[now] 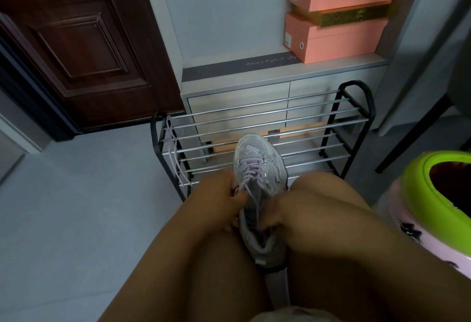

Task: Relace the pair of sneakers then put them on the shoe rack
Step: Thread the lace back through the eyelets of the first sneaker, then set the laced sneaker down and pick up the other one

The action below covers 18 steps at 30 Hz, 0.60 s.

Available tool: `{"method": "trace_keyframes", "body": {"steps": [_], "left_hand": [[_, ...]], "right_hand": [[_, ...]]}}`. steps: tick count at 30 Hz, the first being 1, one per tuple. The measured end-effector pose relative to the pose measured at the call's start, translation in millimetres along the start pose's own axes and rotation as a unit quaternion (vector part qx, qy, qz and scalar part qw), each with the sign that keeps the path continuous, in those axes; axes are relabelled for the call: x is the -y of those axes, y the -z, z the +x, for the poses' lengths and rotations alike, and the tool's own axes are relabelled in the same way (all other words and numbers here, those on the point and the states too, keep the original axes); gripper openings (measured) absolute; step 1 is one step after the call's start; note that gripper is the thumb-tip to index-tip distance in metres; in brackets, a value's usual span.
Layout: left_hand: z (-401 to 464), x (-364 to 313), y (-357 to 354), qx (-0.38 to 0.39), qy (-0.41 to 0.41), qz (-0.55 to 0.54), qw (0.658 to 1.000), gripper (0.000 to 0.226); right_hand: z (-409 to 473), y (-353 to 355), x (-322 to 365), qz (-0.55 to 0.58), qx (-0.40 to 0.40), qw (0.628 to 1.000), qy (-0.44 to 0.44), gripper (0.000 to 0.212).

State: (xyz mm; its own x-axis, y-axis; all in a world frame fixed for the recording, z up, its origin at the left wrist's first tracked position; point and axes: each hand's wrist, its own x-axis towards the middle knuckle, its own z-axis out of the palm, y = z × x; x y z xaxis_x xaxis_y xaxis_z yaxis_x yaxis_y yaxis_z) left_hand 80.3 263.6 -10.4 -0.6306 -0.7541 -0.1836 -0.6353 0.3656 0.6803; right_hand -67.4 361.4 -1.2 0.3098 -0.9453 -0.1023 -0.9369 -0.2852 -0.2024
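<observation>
A grey glittery sneaker (257,161) rests between my knees, toe pointing away toward the shoe rack (293,128). Its pale lilac lace (251,189) is threaded through the lower eyelets, with loose ends running back toward me. My left hand (221,194) pinches a lace end at the sneaker's left side. My right hand (280,213) is closed on the other lace end at the right side of the shoe's opening. A second loose lilac lace (173,151) hangs over the rack's left end. The other sneaker is not in view.
The black-and-chrome rack stands against a grey drawer cabinet (239,97). Pink shoe boxes (339,39) are stacked on the cabinet's top at the right. A dark wooden door (84,49) is at the left. A green-rimmed pink bin (438,194) stands by my right knee.
</observation>
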Motion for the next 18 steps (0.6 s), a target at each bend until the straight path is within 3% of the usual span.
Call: {"method": "trace_keyframes", "body": {"steps": [3, 4, 7, 11, 13, 18], "left_hand": [[1.6, 2.9, 0.2, 0.001, 0.003, -0.023, 1.000, 0.020], [2.1, 4.1, -0.2, 0.005, 0.004, -0.030, 1.000, 0.018], [2.7, 5.7, -0.8, 0.020, -0.003, -0.041, 0.999, 0.018], [5.0, 3.2, 0.4, 0.029, -0.024, -0.045, 0.998, 0.020], [8.5, 1.3, 0.3, 0.032, -0.031, -0.047, 0.998, 0.021], [31.2, 0.4, -6.5, 0.065, -0.003, -0.046, 0.997, 0.020]], "right_hand": [[-3.6, 20.6, -0.5, 0.079, -0.121, 0.982, -0.122, 0.021], [0.0, 20.4, -2.4, 0.083, -0.125, 0.974, -0.168, 0.024], [13.3, 13.3, -6.4, 0.073, -0.069, 0.966, -0.238, 0.037], [25.1, 14.2, -9.5, 0.052, -0.034, 0.967, -0.248, 0.025], [28.3, 14.7, -12.3, 0.048, -0.026, 0.960, -0.273, 0.009], [41.5, 11.2, -27.1, 0.029, -0.004, 0.946, -0.323, 0.036]]}}
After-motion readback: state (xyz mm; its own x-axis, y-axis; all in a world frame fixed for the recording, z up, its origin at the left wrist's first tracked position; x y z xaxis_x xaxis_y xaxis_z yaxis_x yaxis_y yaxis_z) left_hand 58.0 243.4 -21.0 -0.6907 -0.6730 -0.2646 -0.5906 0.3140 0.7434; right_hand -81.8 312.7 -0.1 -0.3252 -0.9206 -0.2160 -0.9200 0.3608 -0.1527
